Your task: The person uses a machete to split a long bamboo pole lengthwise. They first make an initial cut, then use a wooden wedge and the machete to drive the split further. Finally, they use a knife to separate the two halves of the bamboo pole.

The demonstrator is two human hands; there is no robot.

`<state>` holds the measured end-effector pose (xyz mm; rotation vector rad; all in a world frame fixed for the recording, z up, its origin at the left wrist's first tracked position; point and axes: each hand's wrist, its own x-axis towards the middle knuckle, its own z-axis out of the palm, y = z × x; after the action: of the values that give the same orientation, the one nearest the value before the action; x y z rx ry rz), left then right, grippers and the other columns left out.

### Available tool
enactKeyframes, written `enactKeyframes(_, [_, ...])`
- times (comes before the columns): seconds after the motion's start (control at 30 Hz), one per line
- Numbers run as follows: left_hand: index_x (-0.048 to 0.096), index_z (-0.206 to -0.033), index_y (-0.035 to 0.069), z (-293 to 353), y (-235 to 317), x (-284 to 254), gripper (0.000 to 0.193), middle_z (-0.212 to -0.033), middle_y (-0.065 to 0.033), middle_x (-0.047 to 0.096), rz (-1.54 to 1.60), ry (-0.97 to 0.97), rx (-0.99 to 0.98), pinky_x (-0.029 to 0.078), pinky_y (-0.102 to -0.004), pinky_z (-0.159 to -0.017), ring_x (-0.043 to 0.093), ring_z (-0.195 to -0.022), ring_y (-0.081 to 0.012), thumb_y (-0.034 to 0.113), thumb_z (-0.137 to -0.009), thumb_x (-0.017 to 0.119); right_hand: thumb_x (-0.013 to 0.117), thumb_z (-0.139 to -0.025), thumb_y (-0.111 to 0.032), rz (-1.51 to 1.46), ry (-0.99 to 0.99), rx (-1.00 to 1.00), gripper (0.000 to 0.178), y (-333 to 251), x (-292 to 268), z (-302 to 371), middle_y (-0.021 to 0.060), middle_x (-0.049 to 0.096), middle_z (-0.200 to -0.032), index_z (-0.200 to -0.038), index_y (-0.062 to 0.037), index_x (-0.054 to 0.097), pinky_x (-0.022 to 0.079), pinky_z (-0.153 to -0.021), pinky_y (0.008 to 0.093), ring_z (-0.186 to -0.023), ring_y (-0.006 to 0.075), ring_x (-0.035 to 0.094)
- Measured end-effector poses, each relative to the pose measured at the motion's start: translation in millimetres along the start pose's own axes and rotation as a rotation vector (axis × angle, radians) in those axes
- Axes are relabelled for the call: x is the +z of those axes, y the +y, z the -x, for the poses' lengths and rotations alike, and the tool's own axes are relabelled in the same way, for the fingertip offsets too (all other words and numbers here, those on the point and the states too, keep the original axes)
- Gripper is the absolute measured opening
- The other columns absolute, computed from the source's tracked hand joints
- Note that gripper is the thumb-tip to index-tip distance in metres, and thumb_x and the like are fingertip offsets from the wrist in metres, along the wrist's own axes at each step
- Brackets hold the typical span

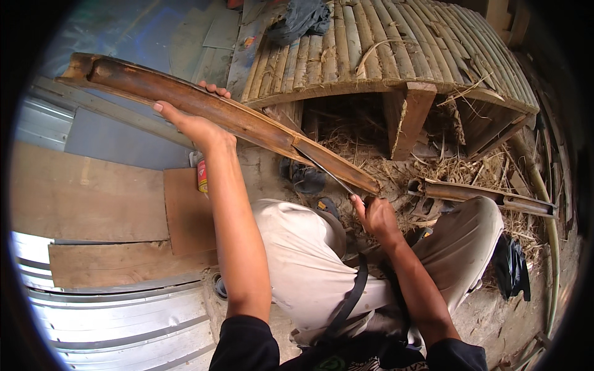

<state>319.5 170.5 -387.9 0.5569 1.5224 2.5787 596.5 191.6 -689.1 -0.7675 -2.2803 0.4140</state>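
Note:
A long brown split bamboo slat [204,105] runs from upper left down to the middle of the head view. My left hand [192,120] grips it near its middle, fingers wrapped over the top edge. My right hand [374,216] is closed on the handle of a knife whose thin blade [328,174] lies against the slat's lower end. My knees in light trousers [303,260] sit below the slat.
A low platform of bamboo slats [396,43] stands ahead with dry straw [365,142] beneath it. Another split bamboo piece [482,196] lies at right. Wooden boards [86,198] and corrugated metal sheets [124,321] lie at left. Dark sandals [303,176] rest on the ground.

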Motion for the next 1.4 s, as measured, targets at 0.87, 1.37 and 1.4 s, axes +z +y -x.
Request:
enactKeyframes(0.87, [0.051,-0.092,0.003,-2,-18,-18,0.082,-0.077,-0.0107,0.052,0.096,0.077,-0.034,0.047,-0.037,-0.069,0.05,-0.066,-0.0225,0.082,-0.09,0.03,0.043,-0.099,-0.06,-0.299,-0.454,0.731,0.08,6,-26,-30,0.0345,0.055,-0.061,-0.065,0.0093,0.064,0.048,-0.063,0.0516,-0.064,0.0479,0.063])
enactKeyframes(1.37, [0.056,-0.106,-0.004,-50,-35,-29,0.099,-0.085,-0.0166,0.059,0.1,-0.428,-0.281,0.05,-0.0446,-0.075,0.059,-0.079,-0.0318,0.088,-0.082,0.03,0.053,-0.102,-0.031,-0.48,-0.411,0.371,0.034,-26,-68,-40,0.0302,0.06,-0.072,-0.087,0.0001,0.05,0.045,-0.058,0.0534,-0.068,0.0511,0.06])
enactKeyframes(1.4, [0.056,-0.109,-0.005,-50,-40,-23,0.099,-0.084,-0.0169,0.059,0.026,-0.413,-0.26,0.05,-0.0438,-0.074,0.059,-0.079,-0.0318,0.087,-0.083,0.03,0.053,-0.102,-0.03,-0.517,-0.359,0.316,0.033,-27,-68,-43,0.03,0.06,-0.071,-0.087,-0.0002,0.051,0.045,-0.057,0.0531,-0.068,0.0506,0.06])
